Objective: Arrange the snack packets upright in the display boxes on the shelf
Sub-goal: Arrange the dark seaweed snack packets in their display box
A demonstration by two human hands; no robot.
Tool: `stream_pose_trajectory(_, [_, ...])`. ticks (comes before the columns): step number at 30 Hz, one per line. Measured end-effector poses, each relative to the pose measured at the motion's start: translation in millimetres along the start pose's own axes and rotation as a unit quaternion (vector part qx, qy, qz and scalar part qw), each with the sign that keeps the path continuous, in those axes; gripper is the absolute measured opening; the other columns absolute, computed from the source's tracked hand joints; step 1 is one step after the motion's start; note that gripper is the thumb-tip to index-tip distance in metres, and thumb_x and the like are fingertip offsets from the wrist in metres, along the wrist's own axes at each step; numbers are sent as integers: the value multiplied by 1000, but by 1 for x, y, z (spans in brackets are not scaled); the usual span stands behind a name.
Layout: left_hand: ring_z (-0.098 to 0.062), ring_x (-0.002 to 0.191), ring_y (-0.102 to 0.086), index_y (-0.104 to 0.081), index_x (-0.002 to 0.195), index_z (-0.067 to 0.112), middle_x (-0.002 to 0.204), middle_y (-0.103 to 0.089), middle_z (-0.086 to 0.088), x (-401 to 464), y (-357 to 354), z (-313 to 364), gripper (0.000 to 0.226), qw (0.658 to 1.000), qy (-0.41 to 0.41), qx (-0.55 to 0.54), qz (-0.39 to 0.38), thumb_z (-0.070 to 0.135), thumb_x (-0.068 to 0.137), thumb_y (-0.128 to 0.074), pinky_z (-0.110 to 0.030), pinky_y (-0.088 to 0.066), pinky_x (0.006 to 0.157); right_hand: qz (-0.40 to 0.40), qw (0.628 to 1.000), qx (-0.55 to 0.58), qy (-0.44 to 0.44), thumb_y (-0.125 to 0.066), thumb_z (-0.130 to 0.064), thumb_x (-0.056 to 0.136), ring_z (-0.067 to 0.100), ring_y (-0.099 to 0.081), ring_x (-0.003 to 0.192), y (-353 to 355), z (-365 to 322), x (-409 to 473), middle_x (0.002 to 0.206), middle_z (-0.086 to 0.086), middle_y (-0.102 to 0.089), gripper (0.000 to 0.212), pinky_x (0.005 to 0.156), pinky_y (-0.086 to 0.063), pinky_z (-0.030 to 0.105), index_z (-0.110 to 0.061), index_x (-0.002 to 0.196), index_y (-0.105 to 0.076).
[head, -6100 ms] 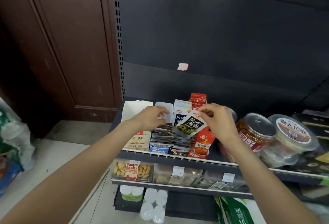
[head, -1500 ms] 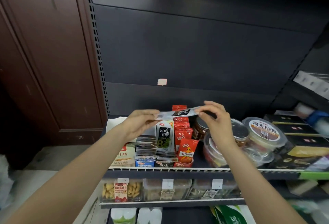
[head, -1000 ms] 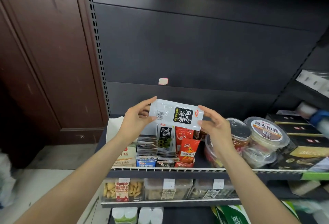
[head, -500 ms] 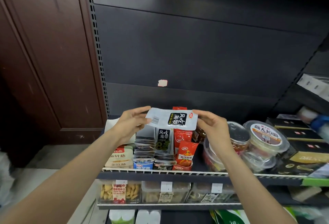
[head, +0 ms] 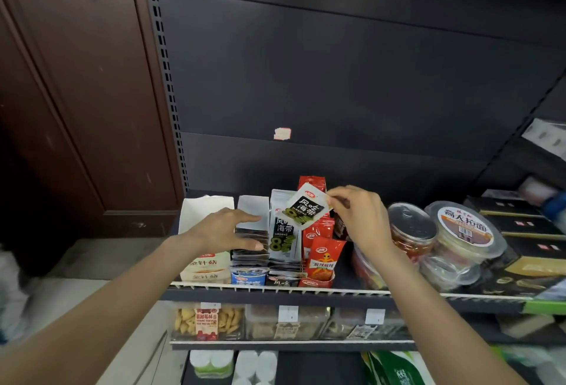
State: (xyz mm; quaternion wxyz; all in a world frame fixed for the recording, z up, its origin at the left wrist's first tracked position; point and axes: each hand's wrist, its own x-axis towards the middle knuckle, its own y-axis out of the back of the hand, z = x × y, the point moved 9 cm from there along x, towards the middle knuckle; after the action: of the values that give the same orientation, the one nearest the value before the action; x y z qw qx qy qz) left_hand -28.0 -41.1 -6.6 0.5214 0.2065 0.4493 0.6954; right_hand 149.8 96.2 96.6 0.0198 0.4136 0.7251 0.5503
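Observation:
My right hand pinches the top corner of a white and black seaweed packet, which hangs tilted above the display boxes. Below it an identical seaweed packet stands upright in its box. My left hand reaches with straight fingers onto the stack of dark packets in the box to the left. Red snack packets stand upright in the red box on the right. All of this sits on the shelf.
A cream box stands at the shelf's left end. Round jars and lidded tubs crowd the right side. Clear bins of snacks fill the shelf below. A brown door is at the left.
My left hand let go of the seaweed packet and dropped onto the dark packet stack. My right hand turned the packet from level to tilted and lowered it toward the boxes.

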Motion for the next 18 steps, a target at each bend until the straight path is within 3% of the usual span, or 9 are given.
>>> stream_pose_trajectory(5, [-14, 128, -43, -50, 135, 25, 141, -48, 2, 2, -14, -8, 57, 999, -1, -17, -29, 47, 84, -63, -21, -30, 102, -84, 996, -40, 19, -60, -25, 91, 13, -64, 91, -32, -7, 5, 103, -6, -69, 19, 75, -52, 30, -23, 106, -71])
stream_pose_trajectory(14, [-15, 123, -47, -56, 130, 25, 137, -52, 2, 9, -10, -11, 43, 999, -12, -33, -29, 44, 92, -53, -25, -33, 102, -174, 981, -83, 25, -53, -20, 95, 20, -62, 103, -96, -12, 19, 115, 0, -66, 25, 81, -51, 34, -24, 116, -65])
stream_pose_trajectory(18, [-14, 122, -49, -59, 126, 25, 134, -55, 3, 11, -6, -15, 39, 999, -13, -32, -22, 45, 93, -50, -29, -36, 105, -179, 977, -109, 40, -51, -17, 95, 18, -59, 109, -114, -16, 29, 122, -1, -62, 26, 84, -50, 32, -24, 117, -64])
